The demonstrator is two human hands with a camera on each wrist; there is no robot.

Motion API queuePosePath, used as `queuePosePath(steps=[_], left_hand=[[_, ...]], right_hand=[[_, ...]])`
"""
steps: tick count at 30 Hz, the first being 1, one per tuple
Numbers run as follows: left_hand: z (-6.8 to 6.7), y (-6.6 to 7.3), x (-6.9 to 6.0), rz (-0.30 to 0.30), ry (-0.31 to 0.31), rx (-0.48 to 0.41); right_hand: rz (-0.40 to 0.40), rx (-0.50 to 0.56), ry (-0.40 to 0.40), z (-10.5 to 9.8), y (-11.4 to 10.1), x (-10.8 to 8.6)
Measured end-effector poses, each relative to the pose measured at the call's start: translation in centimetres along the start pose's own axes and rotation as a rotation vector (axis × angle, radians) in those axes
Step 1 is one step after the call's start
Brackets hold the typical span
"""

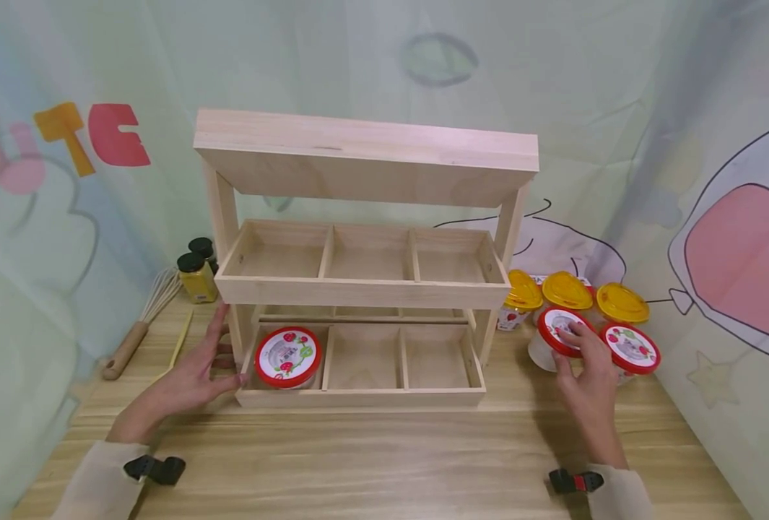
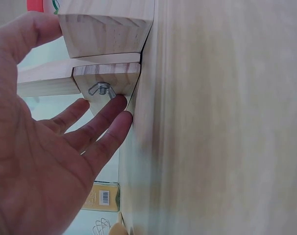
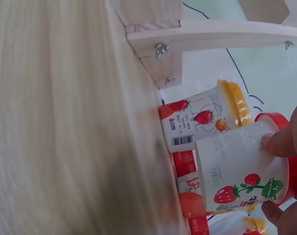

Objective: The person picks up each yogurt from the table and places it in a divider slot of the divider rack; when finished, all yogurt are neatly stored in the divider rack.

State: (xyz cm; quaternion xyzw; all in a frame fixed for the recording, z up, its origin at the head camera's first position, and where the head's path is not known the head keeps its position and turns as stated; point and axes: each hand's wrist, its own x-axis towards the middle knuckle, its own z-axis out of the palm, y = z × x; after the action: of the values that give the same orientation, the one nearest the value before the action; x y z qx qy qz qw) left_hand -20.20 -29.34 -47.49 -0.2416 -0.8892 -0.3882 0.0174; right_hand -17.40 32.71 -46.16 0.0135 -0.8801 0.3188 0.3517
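The left grip (image 1: 194, 372), fingers spread, touches the rack (image 1: 365, 292) near its seated cup (image 1: 288, 357); well right of the rack, the right grip (image 1: 588, 375) pinches the second cup (image 3: 236, 169) near its lid, axis near upright.

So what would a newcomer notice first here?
Probably the pale wooden tiered rack, mid-frame in the head view, with a round, red-lidded white tub sitting inside at its lower left. Then the right hand, right of the rack, gripping another red-lidded white tub near three yellow-lidded cups.
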Motion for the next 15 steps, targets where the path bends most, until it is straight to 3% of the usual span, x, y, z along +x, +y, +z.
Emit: queuePosePath(steps=[5, 15], left_hand=[[0.0, 0.1, 0.0, 0.003, 0.004, 0.0], [0.0, -0.1, -0.1, -0.006, 0.002, -0.008]], right_hand=[[-0.004, 0.026, 0.013, -0.3, -0.7, -0.1], [-0.114, 0.082, 0.054, -0.7, -2.3, -0.3]])
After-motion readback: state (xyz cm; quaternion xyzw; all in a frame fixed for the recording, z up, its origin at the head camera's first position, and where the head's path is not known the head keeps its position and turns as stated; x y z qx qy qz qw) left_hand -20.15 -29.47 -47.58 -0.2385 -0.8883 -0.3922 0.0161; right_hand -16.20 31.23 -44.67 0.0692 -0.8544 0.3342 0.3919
